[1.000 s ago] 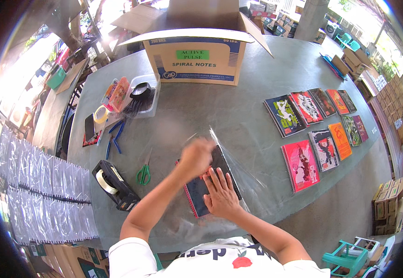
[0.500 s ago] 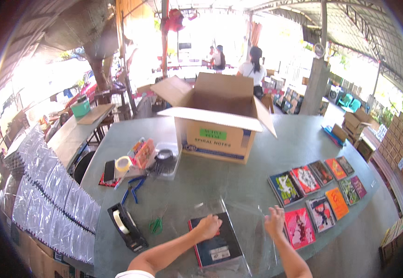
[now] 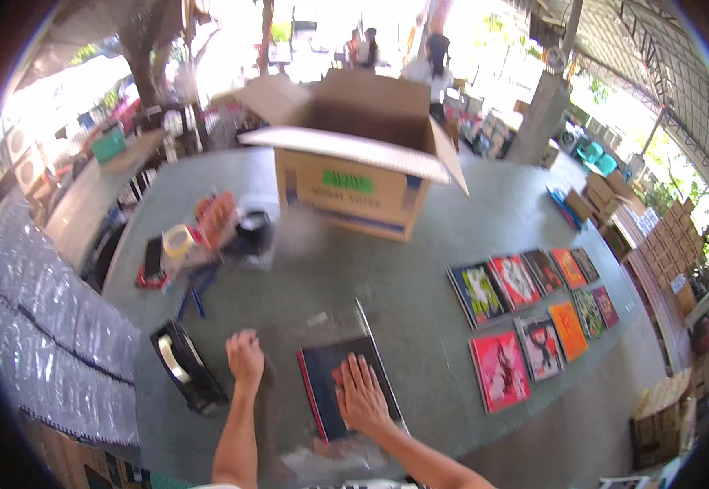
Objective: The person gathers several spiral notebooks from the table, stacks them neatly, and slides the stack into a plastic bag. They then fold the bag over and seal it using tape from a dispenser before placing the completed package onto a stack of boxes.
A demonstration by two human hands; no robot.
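Notebook, dark-covered with a red edge, lies flat on the grey bench just in front of the person, seemingly inside a clear plastic sleeve whose glossy edge runs along the notebook's right side. Right hand rests palm down on the notebook, fingers spread and flat, gripping nothing; the press probably keeps the cover from sliding. Left hand sits just left of the notebook on the film, fingers loosely curled; whether it pinches the plastic I cannot tell. Beyond the left hand, further from the notebook, stands a black tape dispenser. Right of the notebook, colourful notebooks lie in two rows. Behind the notebook an open cardboard box hides its contents. The sleeve's outline is hard to trace against the bench.
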